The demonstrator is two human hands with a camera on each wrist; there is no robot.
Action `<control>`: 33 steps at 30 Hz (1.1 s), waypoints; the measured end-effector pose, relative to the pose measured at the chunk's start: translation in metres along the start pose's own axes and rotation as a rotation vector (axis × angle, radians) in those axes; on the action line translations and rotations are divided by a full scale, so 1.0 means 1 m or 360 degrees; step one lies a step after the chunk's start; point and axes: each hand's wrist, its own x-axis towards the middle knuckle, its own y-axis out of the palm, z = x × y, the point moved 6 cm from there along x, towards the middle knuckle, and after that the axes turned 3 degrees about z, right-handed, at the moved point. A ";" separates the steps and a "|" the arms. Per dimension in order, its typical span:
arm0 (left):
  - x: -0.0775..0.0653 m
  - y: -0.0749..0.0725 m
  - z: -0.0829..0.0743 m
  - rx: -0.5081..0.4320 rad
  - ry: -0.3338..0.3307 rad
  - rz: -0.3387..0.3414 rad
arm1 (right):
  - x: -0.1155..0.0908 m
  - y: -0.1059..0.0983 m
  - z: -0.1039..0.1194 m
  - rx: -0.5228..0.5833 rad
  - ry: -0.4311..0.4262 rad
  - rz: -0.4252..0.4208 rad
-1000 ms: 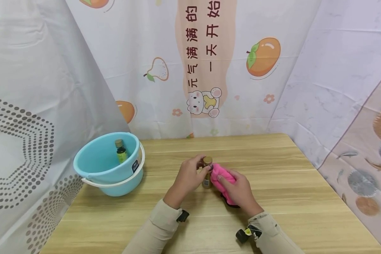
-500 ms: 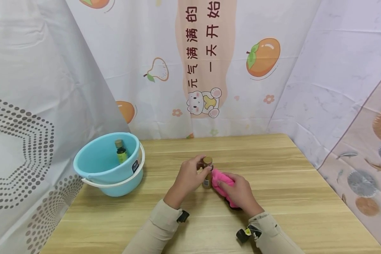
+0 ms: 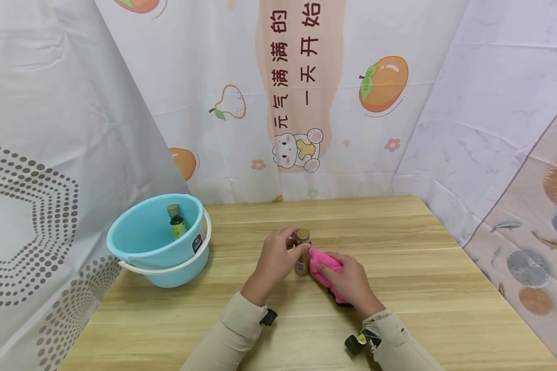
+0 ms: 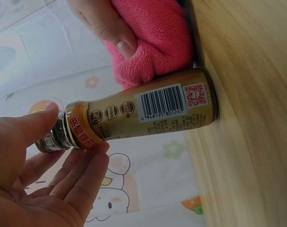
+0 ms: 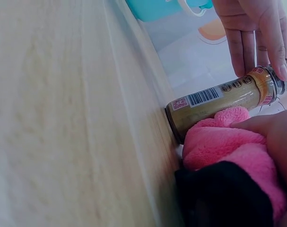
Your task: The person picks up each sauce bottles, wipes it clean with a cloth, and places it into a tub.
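Observation:
A slim bottle (image 4: 162, 106) with a gold cap and a gold, barcoded label stands upright on the wooden table in the head view. My left hand (image 3: 278, 257) pinches its neck between thumb and fingers. On the bottle's right side, my right hand (image 3: 350, 281) grips a bunched, fluffy pink cloth (image 3: 325, 268) that touches the label. The right wrist view shows a black part (image 5: 226, 198) below the pink cloth. The bottle's far side is hidden.
At the table's left stands a light blue bucket (image 3: 141, 239) with a white handle (image 3: 181, 267). A dark bottle (image 3: 177, 224) with a yellow-green label leans inside it. A printed curtain (image 3: 241, 144) hangs behind the wooden table (image 3: 436, 288).
Over the first half second, the pink cloth slid down the bottle's side, away from the cap. Since then it has hardly moved. My left hand stays at the bottle's neck.

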 end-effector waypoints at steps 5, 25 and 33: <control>0.000 -0.002 -0.001 0.0032 0.0004 -0.0011 | -0.001 -0.002 0.004 -0.0003 -0.0053 -0.0050; 0.000 -0.004 0.000 -0.0032 -0.0098 0.0040 | -0.003 -0.009 0.012 0.0487 -0.0178 -0.0116; 0.000 -0.003 0.002 -0.0063 -0.0113 0.0086 | -0.003 -0.013 0.015 0.0543 -0.0262 -0.0170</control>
